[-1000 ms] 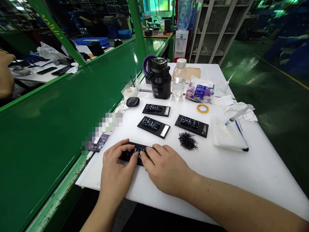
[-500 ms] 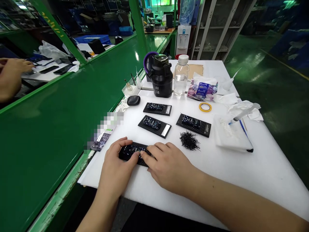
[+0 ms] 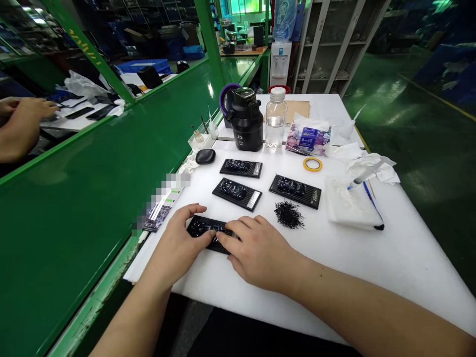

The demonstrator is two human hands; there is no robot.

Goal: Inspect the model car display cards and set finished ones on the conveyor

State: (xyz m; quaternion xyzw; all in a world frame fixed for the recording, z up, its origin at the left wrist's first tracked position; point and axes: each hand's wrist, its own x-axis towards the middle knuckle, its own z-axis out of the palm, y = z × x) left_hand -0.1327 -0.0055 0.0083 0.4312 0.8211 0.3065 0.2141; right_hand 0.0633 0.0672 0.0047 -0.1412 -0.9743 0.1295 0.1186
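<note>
Close to the table's near edge lies a dark glossy model car (image 3: 203,226) on a black carbon-patterned base. My left hand (image 3: 178,248) is around its left end, thumb touching the car's near side, the index finger stretched out and apart from the base. From the right, my right hand (image 3: 258,255) grips the car with bent fingers, their tips on its right part, which they hide. Beyond are similar model cars on bases: the far one (image 3: 238,165), the middle one (image 3: 232,188) and the right one (image 3: 292,185). Beside the right one sits a pile of short black strips (image 3: 289,215).
A syringe (image 3: 362,176) rests on a white pad (image 3: 351,210) at the right. Behind are yellow tape (image 3: 312,164), a tissue pack (image 3: 308,139), a clear bottle (image 3: 275,121) and a black jug (image 3: 248,126). A green partition (image 3: 148,124) borders the left; another person's hands (image 3: 33,109) work beyond it.
My left hand's fingers have spread and lifted off the base's far left edge; its thumb stays at the car. My right hand keeps its place. The view has shifted slightly.
</note>
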